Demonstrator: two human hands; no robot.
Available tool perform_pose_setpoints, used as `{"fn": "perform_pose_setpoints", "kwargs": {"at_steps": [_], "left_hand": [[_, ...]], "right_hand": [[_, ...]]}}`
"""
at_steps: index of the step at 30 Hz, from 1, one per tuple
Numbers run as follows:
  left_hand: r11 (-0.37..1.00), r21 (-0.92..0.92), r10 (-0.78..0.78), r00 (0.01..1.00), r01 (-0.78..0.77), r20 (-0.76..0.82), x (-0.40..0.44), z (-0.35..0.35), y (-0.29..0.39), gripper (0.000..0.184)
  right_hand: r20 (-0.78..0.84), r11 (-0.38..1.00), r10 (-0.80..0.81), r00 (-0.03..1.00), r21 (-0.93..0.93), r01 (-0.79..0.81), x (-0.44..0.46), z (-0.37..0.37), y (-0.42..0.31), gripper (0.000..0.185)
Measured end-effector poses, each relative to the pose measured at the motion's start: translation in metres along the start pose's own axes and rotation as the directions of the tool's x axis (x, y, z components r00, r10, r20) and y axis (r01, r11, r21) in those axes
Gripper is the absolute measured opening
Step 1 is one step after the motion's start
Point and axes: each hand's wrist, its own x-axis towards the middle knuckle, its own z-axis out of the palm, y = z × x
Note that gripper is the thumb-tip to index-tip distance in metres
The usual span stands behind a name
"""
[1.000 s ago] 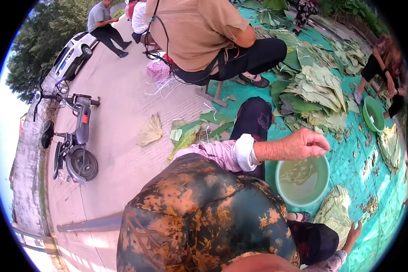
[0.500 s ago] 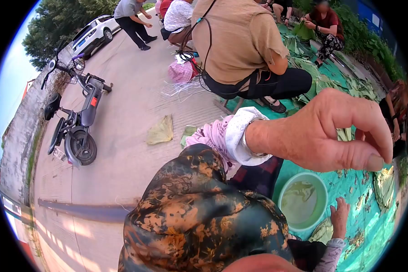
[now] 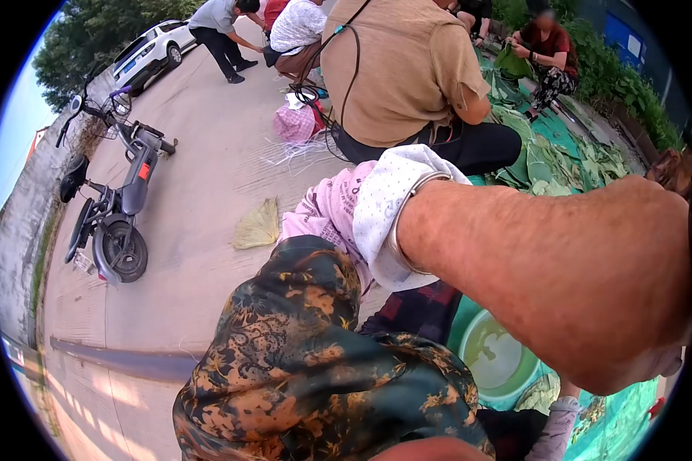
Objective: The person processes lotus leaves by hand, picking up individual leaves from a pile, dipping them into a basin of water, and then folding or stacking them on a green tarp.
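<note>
Left hand (image 3: 607,292): nearest the camera, right of the frame; its long axis slopes from the bracelet (image 3: 398,242) down to the right edge. The fingers are lost there, so whether they spread or grip cannot be told.
Floral cloth (image 3: 307,369): bottom centre, over the wearer's body.
Right hand (image 3: 567,389): lower right; only a sliver by the wrist shows, the rest behind the left hand. Its grip cannot be told.
Basin (image 3: 526,370): lower right, mouth upward, holding cloudy water; partly covered by the left hand.
Leaf bundle (image 3: 542,390): just beside the basin, near the right hand; its visible strip runs from upper right to lower left, the remainder hidden.
Green sheet (image 3: 623,430): lower right, on the ground.
Person in tan shirt (image 3: 392,84): upper centre, back to the camera.
Scooter (image 3: 134,184): left of the frame.
White car (image 3: 154,54): upper left.
</note>
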Motion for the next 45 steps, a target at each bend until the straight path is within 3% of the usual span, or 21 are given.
{"fn": "perform_pose_setpoints", "kwargs": {"at_steps": [6,7,14,16,20,21,22,35,45], "left_hand": [[0.998,0.050,-0.051,0.992,0.046,0.114,-0.006,0.003,-0.012,0.008],[0.997,0.052,-0.062,0.991,0.056,0.118,-0.008,0.002,-0.010,0.008],[0.996,0.072,-0.072,0.973,0.057,0.220,0.008,0.014,-0.020,0.009],[0.996,0.081,-0.063,0.966,0.044,0.251,0.010,0.015,-0.030,0.009],[0.994,0.094,-0.075,0.951,0.049,0.300,0.011,0.019,-0.040,0.010],[0.994,0.091,-0.079,0.945,0.053,0.317,0.009,0.019,-0.042,0.010],[0.994,0.094,-0.083,0.940,0.055,0.332,0.009,0.021,-0.043,0.010],[0.994,0.061,-0.108,0.930,0.093,0.350,0.019,0.034,-0.069,0.013],[0.995,-0.104,0.023,0.941,0.012,0.337,0.053,0.062,-0.069,0.015]], "right_hand": [[-0.040,0.999,-0.001,0.999,0.049,0.003,0.004,0.000,0.018,0.038],[-0.100,0.998,-0.056,0.993,-0.019,0.054,0.004,0.006,0.023,0.035],[-0.012,1.000,-0.002,1.000,0.008,0.002,0.004,-0.014,0.004,0.044],[-0.076,0.999,0.007,0.997,-0.045,-0.010,0.003,0.004,0.029,0.050],[0.012,0.995,0.087,0.996,-0.039,-0.086,0.004,0.000,0.033,0.048],[-0.081,0.993,-0.022,0.996,-0.121,0.012,0.003,0.012,0.049,0.043],[-0.076,0.994,-0.007,0.997,-0.107,-0.001,0.001,0.009,0.050,0.042],[0.051,0.992,0.115,0.992,-0.056,-0.112,-0.003,-0.015,0.035,0.038],[0.138,0.972,0.236,0.962,-0.032,-0.234,0.004,-0.038,0.017,0.035]]}}
